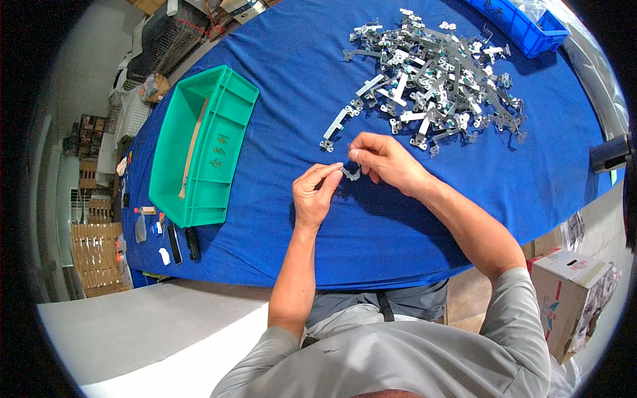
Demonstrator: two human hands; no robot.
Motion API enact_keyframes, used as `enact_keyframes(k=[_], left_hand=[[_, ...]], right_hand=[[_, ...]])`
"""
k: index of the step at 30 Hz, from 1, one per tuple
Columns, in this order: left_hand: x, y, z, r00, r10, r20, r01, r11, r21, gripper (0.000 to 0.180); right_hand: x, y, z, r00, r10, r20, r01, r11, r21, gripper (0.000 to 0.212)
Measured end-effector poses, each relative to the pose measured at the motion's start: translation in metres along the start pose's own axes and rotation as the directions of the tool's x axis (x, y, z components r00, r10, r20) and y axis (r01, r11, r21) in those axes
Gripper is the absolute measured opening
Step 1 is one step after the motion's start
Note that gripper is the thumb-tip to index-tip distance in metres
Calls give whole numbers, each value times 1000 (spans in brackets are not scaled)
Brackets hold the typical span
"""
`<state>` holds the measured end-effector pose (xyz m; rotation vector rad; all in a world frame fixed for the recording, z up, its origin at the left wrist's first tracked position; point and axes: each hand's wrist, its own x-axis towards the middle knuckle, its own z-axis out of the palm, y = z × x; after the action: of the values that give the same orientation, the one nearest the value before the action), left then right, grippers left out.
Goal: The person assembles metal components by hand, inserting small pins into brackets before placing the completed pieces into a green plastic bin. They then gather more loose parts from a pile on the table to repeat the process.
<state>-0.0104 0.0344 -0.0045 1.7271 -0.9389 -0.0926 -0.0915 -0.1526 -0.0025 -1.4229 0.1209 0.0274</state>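
Observation:
My left hand (314,192) pinches a small metal bracket (352,174) between thumb and fingertips, above the blue cloth. Close on its right is my right hand (381,159), its fingers curled and pressed together near the bracket's upper end. Whether anything sits between those right fingertips is too small to tell. Just beyond my hands lies another silvery metal bracket (337,126) on the cloth. Farther off to the right spreads a large heap of similar metal brackets (431,79), some with small greenish parts.
A green plastic crate (232,132) with a tan strip inside stands on the left of the blue-covered table (285,86). At the far right is a blue bin (524,30). Black tools (175,244) lie near the left edge. A cardboard box (564,285) sits at lower right.

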Motion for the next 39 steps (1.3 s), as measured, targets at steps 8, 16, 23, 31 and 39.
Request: enact_keyframes(k=[8, 16, 23, 31, 39], left_hand=[[-1, -5, 2, 926, -358, -118, 310, 902, -302, 17], [-3, -6, 3, 927, -361, -101, 312, 894, -322, 16], [-3, -2, 1, 972, -212, -98, 201, 973, -113, 18], [-2, -1, 0, 982, -175, -73, 170, 983, -67, 16], [-1, 2, 1, 993, -117, 12, 117, 993, -20, 14]], right_hand=[[-5, -6, 6, 1000, -23, -15, 20, 987, -157, 19], [-6, -9, 5, 999, -13, -30, 5, 969, -246, 20], [-5, -6, 5, 997, -52, -56, 33, 956, -293, 18], [-1, -1, -1, 1000, 30, 4, -30, 994, 107, 19], [0, 0, 2, 998, -20, -56, 23, 998, 56, 19]])
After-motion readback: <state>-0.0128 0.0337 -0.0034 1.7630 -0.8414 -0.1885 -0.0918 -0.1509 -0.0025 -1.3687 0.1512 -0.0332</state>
